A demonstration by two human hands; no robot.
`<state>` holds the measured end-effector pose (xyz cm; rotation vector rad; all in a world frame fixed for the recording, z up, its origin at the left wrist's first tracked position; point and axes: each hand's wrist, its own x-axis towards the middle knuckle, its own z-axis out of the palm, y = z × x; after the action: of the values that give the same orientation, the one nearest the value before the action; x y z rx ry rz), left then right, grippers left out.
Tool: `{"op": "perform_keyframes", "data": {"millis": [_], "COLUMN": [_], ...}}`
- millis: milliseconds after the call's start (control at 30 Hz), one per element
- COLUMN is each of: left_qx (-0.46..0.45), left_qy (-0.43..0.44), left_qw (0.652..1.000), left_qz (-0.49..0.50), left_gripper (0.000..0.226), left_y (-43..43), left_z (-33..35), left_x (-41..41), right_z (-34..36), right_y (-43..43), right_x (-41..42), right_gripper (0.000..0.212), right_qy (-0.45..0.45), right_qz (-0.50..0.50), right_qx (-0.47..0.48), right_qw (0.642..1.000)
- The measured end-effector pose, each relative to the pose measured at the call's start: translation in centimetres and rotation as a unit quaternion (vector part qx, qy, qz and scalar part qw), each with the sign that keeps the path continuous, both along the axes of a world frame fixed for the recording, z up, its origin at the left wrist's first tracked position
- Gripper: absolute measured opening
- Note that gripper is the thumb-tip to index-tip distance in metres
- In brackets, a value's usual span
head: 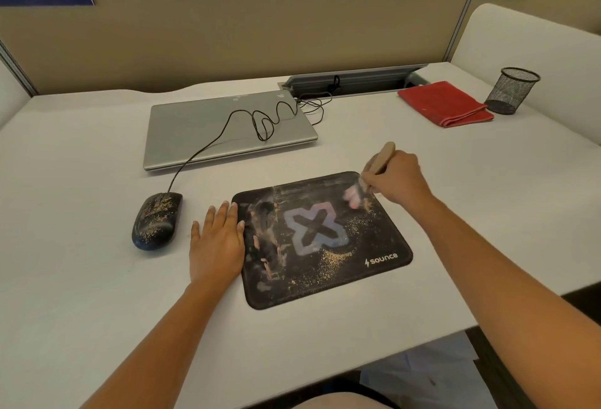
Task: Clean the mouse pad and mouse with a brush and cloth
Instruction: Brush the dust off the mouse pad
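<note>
- Two hands on the job: my left hand (216, 242) lies flat on the surface (97, 278), fingers straight and close together, thumb touching the left edge of the mouse pad (325, 291).
- My right hand (398, 181) pinches the brush (380, 161) by its wooden handle, fingers curled round it, bristles down on the pad's far right corner and blurred.
- That pad lies flat near the front of the surface, between my hands. It looks thin, soft and light, so I judge it will slide or curl under a stroke unless I pin its edge.
- Sandy grit (335, 259) and pale smears cover it; the grit looks loose, the smears probably need the cloth.
- Just left of my left hand, the mouse (156, 221) is gritty too; hard, smooth shell, best gripped by the sides.
- Its cable (195, 157) loops over the closed laptop (211, 128), so lifting the mouse may tug there.
- Folded red cloth (445, 104) waits far right, beside a mesh pen cup (512, 89), well apart from the pad.
- Nothing lies between my brush hand and the cloth.
</note>
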<state>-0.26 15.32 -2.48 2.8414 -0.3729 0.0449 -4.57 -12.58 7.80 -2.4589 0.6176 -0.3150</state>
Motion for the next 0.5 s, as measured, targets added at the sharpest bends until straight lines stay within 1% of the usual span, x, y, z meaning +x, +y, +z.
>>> {"op": "perform_keyframes", "data": {"millis": [67, 100, 167, 267, 367, 433, 467, 500], "left_qx": [0.0, 0.0, -0.001, 0.003, 0.001, 0.0, 0.001, 0.002], "left_qy": [0.0, 0.0, 0.002, 0.003, 0.003, 0.002, 0.002, 0.002], "left_qw": [1.0, 1.0, 1.0, 1.0, 1.0, 1.0, 1.0, 1.0], "left_qz": [0.002, 0.003, 0.004, 0.004, 0.005, 0.006, 0.007, 0.007], "left_gripper": [0.05, 0.05, 0.05, 0.05, 0.05, 0.049, 0.049, 0.049], "left_y": [0.0, 0.0, 0.0, 0.0, -0.1, -0.1, -0.1, -0.1], "left_z": [0.0, 0.1, 0.1, 0.1, 0.1, 0.2, 0.2, 0.2], "left_x": [0.0, -0.1, -0.1, -0.1, -0.1, -0.2, -0.2, -0.2], "right_z": [-0.6, -1.0, -1.7, -1.6, -0.9, -0.5, -0.4, -0.4], "right_y": [1.7, 2.4, 2.9, 1.2, -1.6, -2.7, -3.0, -3.1], "right_x": [0.1, 0.2, 0.3, -0.2, -1.1, -1.4, -1.4, -1.4], "right_gripper": [0.015, 0.013, 0.007, 0.009, 0.01, 0.011, 0.013, 0.015], "right_qy": [-0.011, -0.006, -0.001, 0.0, -0.001, 0.005, 0.0, -0.015], "right_qz": [0.044, 0.059, 0.067, 0.037, -0.008, -0.037, -0.053, -0.065], "right_qx": [0.16, 0.207, 0.217, 0.166, 0.067, -0.024, -0.052, -0.057], "right_qw": [0.986, 0.977, 0.974, 0.985, 0.998, 0.999, 0.997, 0.996]}}
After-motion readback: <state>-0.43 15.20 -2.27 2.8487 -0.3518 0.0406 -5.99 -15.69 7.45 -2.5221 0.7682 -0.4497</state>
